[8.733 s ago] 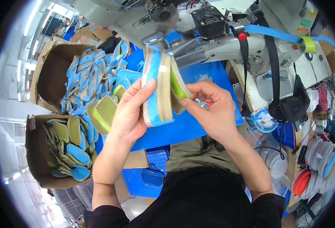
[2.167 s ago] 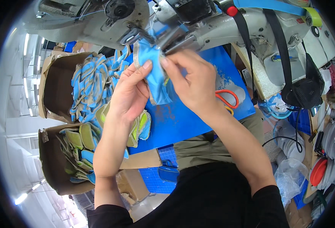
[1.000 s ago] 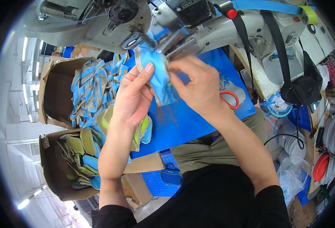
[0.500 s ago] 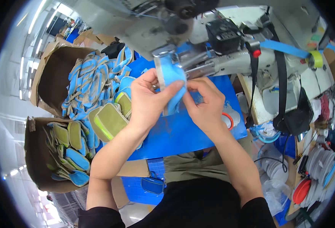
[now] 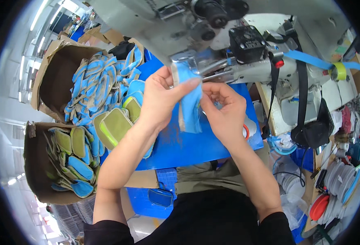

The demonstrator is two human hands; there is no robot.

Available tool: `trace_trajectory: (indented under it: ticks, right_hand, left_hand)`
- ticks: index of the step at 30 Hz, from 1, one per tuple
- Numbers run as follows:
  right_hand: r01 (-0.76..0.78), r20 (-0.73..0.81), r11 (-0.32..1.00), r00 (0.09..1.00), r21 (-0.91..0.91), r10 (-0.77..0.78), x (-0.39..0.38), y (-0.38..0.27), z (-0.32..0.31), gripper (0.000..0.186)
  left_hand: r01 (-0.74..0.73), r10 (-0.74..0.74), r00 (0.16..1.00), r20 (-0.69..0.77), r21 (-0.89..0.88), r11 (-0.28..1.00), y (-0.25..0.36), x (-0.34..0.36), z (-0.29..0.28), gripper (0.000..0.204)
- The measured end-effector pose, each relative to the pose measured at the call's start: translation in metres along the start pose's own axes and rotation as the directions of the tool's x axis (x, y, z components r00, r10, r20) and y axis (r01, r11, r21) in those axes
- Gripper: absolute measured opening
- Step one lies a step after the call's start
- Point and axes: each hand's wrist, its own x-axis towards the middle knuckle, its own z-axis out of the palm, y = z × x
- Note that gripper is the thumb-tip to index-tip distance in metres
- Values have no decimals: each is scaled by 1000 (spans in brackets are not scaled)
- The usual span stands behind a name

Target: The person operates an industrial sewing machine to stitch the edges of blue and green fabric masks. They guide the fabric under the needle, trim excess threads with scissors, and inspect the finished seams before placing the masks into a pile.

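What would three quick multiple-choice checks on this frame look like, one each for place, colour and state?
1. Where is the blue fabric piece?
A. In the lower cardboard box
B. Held up in both hands just below the sewing machine head
C. Flat on the floor

2. What colour is the table top under the hands?
A. Blue
B. White
C. Red

3. What is the state of the left hand?
A. Open and resting flat on the table
B. Inside a box
C. Closed on the fabric piece, thumb over its top edge

Answers:
1 B: the piece hangs between the left hand and the right hand, right under the sewing machine.
2 A: the bare surface shows blue.
3 C: the thumb and fingers pinch the piece's upper part.
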Motion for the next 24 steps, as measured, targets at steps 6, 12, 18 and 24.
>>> trace_trajectory:
  ticks: [6,12,18,24]
  right_hand:
    - [93,10,996,996,7,-93,-3,3,-2,17]
    - [121,17,987,992,103,-124,-11,19,-2,20]
    - [31,40,966,998,256,-42,-20,30,8,23]
    - [28,72,988,997,152,-39,-16,42,9,23]
  left_hand:
    - [-90,81,994,71,134,987,-1,1,-10,38]
    - [-151,136,987,89,192,970,-5,4,-11,41]
    - [-116,103,991,85,161,980,-4,2,-8,45]
    - [-96,88,994,66,130,987,-5,1,-8,47]
